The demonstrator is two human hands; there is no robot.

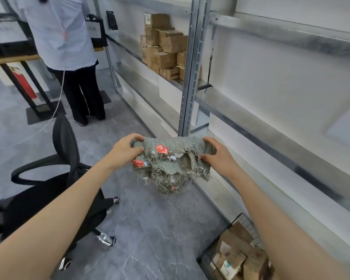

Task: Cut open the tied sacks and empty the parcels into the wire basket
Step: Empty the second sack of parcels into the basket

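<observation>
- We hold the woven sack (pixel 170 164) bunched up between both hands, out in front of us and above the grey floor (pixel 150 229).
- Our left hand (pixel 127 150) grips its left end with fingers curled over the top. Our right hand (pixel 216 156) grips the right end, thumb underneath.
- The sack's long axis runs left to right between the hands, and its frayed, cut edge hangs downward.
- The wire basket (pixel 245 221) sits low on our right beside the metal shelving (pixel 190 77). It lies under our right forearm, nearer our body than the sack, with cardboard parcels (pixel 232 257) in it.
- The sack looks limp, so we judge it emptied. It is held forward and left of the basket, well apart, and the right hand is the nearer one.
</observation>
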